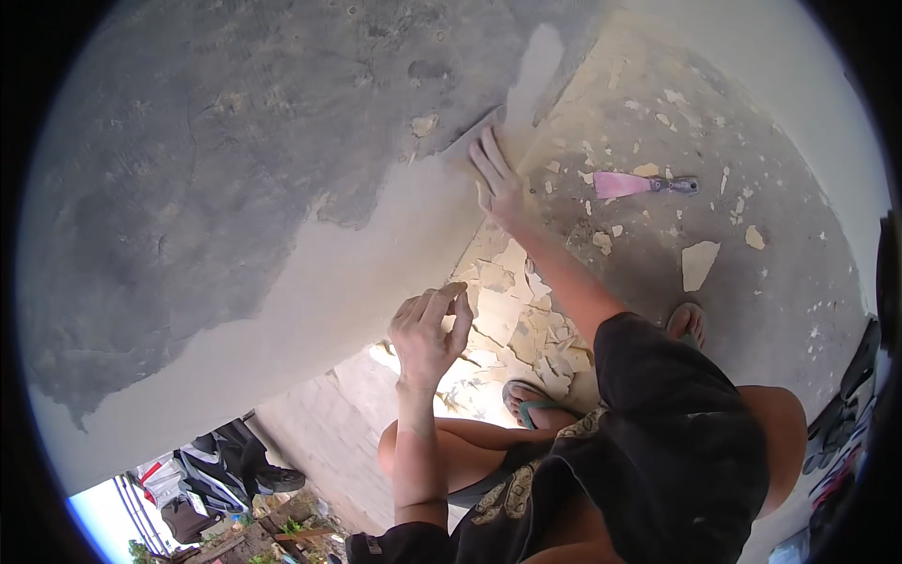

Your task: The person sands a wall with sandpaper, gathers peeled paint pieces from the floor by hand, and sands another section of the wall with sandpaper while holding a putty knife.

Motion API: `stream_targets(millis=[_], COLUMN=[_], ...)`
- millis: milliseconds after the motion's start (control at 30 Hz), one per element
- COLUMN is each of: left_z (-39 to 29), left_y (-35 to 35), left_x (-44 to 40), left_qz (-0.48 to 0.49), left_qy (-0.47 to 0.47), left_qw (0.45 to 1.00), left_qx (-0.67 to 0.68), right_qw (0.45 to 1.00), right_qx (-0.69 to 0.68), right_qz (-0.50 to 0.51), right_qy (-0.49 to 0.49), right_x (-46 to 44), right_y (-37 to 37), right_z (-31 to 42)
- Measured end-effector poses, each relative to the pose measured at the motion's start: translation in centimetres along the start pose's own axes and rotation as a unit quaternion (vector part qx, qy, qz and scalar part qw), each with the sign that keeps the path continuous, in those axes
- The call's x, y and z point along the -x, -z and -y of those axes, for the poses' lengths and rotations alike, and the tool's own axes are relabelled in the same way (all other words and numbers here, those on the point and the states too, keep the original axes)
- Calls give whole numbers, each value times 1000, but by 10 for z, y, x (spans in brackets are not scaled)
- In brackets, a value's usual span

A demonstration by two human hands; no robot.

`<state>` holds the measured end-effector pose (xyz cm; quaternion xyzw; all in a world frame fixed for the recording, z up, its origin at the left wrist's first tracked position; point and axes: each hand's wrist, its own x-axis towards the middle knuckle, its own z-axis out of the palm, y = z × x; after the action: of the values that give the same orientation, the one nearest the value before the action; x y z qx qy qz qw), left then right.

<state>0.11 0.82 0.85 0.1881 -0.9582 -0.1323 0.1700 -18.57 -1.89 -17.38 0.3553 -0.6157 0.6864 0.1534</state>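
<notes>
A crouching person, in a dark short-sleeved top, works with both bare hands at a grey wall surface. The right hand lies with its fingers extended over a thin, flat grey sheet, which is set against the wall near its edge with the floor; whether thumb and fingers close upon the sheet cannot be told, and its material is too dusty to identify. A paler band runs along this edge of the wall, meeting the darker grey in a ragged outline, and a separate pale patch lies beyond the right hand. The left hand is raised near the pale band, its fingers curled and its thumb close to the index finger; whether the tips meet, or enclose anything, cannot be told. Just beside it, a heap of cream-coloured flakes covers the floor next to a sandalled foot. A scraper, with a pink blade and a dark handle, lies to the right of the right hand, apart from it, among scattered fragments. Garments hang beyond the wall at lower left.
</notes>
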Motion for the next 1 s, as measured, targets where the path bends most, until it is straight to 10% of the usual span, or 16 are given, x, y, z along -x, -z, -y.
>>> stream_targets(millis=[133,267,367,500,600,800,1000], left_z=[-4,-2,-3,-2,0,1,0], left_y=[-4,-11,-5,-3,-3,-6,0], left_x=[2,-8,-11,-3,-6,-8,0], left_qz=[13,-1,-20,-28,-29,-47,-43], left_qy=[-7,-41,-48,-30,-41,-44,-27], left_qw=[1000,999,999,999,999,998,999], left_qx=[3,9,-1,11,11,11,4], right_qw=[967,998,977,993,900,991,941], right_qx=[6,-56,-36,-52,-154,-56,-73], right_qz=[-124,8,133,-45,-141,47,-182], right_qy=[-222,-7,162,-101,-382,115,-277], right_x=[-7,5,2,-11,-36,3,-5], right_y=[-14,-37,-14,-1,-9,-28,-16], right_z=[-11,109,44,-5,20,72,13])
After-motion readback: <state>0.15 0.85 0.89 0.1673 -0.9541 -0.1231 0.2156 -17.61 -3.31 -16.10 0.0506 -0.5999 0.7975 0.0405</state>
